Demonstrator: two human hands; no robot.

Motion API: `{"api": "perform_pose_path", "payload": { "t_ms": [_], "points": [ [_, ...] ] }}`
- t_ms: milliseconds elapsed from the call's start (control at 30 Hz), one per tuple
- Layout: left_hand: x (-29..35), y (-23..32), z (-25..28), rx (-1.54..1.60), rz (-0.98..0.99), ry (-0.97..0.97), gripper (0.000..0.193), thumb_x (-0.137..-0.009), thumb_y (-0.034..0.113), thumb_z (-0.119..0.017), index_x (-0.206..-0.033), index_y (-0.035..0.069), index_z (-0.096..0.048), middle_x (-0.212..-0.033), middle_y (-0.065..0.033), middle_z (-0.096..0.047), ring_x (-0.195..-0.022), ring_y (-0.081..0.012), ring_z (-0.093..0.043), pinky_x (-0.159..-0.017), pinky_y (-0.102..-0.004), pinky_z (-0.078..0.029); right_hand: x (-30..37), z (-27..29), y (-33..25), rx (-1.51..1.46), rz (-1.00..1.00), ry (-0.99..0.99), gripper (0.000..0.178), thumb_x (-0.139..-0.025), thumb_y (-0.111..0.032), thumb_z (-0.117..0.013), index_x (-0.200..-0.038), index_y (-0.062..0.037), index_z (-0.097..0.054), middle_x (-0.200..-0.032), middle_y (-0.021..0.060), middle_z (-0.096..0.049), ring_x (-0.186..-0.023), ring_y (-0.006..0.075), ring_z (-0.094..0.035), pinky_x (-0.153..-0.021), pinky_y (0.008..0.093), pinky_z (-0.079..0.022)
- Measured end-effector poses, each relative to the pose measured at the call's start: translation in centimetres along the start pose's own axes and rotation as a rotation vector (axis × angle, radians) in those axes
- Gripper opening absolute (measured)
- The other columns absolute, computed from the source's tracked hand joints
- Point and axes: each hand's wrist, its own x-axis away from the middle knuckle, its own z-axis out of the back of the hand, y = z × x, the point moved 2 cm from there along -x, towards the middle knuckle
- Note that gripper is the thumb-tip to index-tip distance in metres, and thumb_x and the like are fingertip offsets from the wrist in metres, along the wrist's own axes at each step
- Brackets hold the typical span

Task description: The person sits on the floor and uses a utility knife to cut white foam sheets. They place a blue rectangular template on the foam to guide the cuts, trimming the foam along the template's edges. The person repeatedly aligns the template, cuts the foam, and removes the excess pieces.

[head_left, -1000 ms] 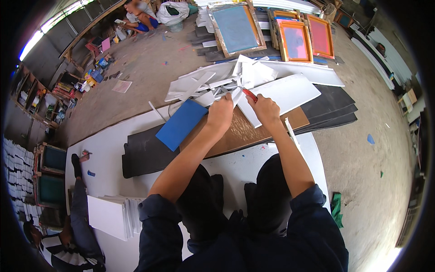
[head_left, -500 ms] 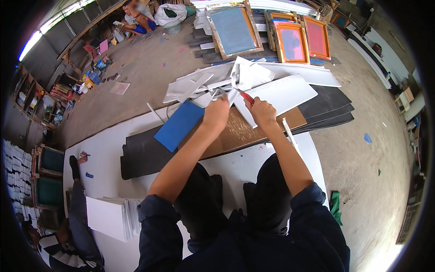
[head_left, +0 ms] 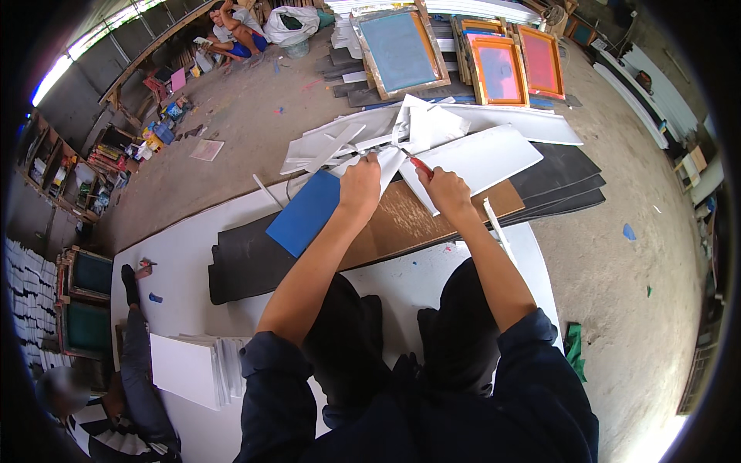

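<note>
My right hand (head_left: 448, 190) is closed around a red-handled cutter (head_left: 421, 166), whose thin tip points up and left. My left hand (head_left: 360, 184) pinches a white sheet piece (head_left: 390, 165) just left of the cutter. Beyond both hands lies a heap of white offcuts (head_left: 436, 127). A blue rectangular sheet (head_left: 302, 214) rests beside my left wrist. Under my hands is a scuffed brown board (head_left: 401, 224), lying on black sheets (head_left: 251, 262). To the right of the heap, a large white panel (head_left: 490, 166) slants across the board.
A stack of white sheets (head_left: 185, 370) stands at lower left, near a seated person's leg (head_left: 143, 370). Framed screens (head_left: 401, 54) lean at the back. Another person (head_left: 235, 32) sits at far left. A green scrap (head_left: 573, 353) lies on the floor at right.
My left hand has shifted slightly left and down with the white piece, and the gap to the cutter is wider. My right hand has hardly moved.
</note>
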Motion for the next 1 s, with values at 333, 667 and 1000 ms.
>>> {"api": "perform_pose_path", "payload": {
  "t_ms": [333, 667, 1000],
  "points": [
    [1.0, 3.4, 0.4, -0.069, -0.090, -0.082, 0.019, -0.079, 0.004, -0.051, -0.096, -0.005, -0.053, -0.085, -0.0206, -0.062, -0.077, -0.0337, -0.064, -0.064, -0.0396, -0.054, -1.1, -0.8, 1.0, 0.038, -0.025, -0.013, 0.056, -0.087, -0.053, -0.039, -0.083, -0.0014, -0.060, -0.078, 0.0216, -0.063, -0.076, 0.0381, -0.063, -0.066, 0.0455, -0.051],
    [0.3, 0.0, 0.7, 0.011, 0.038, -0.013, 0.028, -0.082, 0.004, -0.044, -0.108, -0.002, -0.053, -0.083, -0.0205, -0.063, -0.080, -0.0376, -0.062, -0.069, -0.0446, -0.050, 0.1, 0.1, 0.0, 0.061, 0.009, -0.028, 0.055, -0.087, -0.052, -0.039, -0.085, -0.0007, -0.060, -0.078, 0.0217, -0.063, -0.076, 0.0379, -0.063, -0.065, 0.0452, -0.052],
    [2.4, 4.3, 1.6, 0.017, -0.039, -0.072, 0.026, -0.081, 0.005, -0.047, -0.105, -0.004, -0.051, -0.088, -0.0220, -0.061, -0.078, -0.0388, -0.061, -0.069, -0.0465, -0.049, -1.7, -3.1, 6.3, 0.101, -0.224, -0.208, 0.058, -0.092, -0.049, -0.027, -0.100, -0.0021, -0.061, -0.098, 0.0176, -0.062, -0.094, 0.0310, -0.061, -0.078, 0.0414, -0.050]
  ]
}}
